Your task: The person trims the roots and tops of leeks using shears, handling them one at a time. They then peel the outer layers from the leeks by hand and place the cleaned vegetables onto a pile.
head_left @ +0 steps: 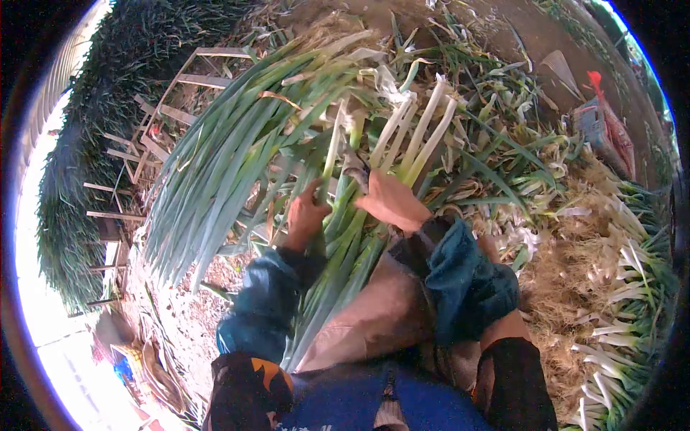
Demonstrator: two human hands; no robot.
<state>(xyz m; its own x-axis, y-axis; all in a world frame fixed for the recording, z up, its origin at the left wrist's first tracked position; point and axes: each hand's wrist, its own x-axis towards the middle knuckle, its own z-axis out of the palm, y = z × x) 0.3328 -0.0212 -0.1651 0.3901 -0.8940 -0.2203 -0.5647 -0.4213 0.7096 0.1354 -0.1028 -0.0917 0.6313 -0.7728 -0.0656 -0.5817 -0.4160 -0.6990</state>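
My left hand (305,215) has its fingers curled around a long green onion (335,144), whose pale stalk points away from me. To its right, my right hand (394,203) is closed, with a dark grey blade-like tool (354,167) projecting from it beside the stalk. Several green onions with bare white stalks (430,133) lie just beyond my right hand. Their green leaves (338,258) run back beneath my hands toward my lap. On the left spreads a large heap of green onions (230,151) with long leaves.
Stripped leaves and skins (496,100) litter the ground ahead. Root trimmings (560,280) and a row of green onions (611,337) lie on the right. A wooden frame (136,154) stands at left by a dark green pile (79,179). A printed bag (604,133) sits far right.
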